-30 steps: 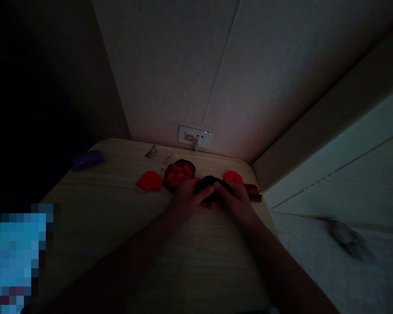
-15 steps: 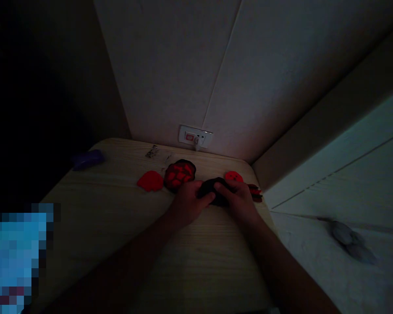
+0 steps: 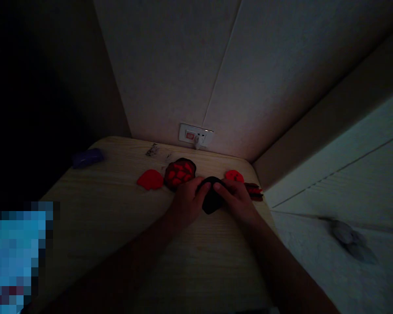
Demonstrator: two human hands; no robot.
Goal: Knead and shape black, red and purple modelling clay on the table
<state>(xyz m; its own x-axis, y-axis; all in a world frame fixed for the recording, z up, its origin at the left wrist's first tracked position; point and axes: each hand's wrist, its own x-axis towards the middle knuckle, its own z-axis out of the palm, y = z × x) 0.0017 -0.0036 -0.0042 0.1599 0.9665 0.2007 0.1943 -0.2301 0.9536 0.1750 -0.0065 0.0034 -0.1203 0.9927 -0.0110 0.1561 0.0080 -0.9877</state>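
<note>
A flattened black piece of modelling clay (image 3: 212,198) is held between my two hands over the tabletop. My left hand (image 3: 190,198) grips its left side, the thumb lying on the near face. On the other side my right hand (image 3: 238,198) pinches it, its thumb close to the left one. The fingers behind the clay are hidden. Just beyond my left hand lies a round black piece with red patches (image 3: 180,173). Farther left is a flat red lump (image 3: 149,179). Past my right hand sit a red disc (image 3: 234,176) and a red-and-black striped piece (image 3: 254,192).
The wooden table (image 3: 118,209) has rounded far corners and meets a panelled wall. A purple packet (image 3: 87,158) lies at its left edge. A wall socket (image 3: 195,136) with a plug sits just above the far edge. A pale surface with a grey object (image 3: 350,242) is at right.
The black clay has been turned between my hands, so its face now shows more and its lower end points down toward me. My thumbs have shifted to its upper part.
</note>
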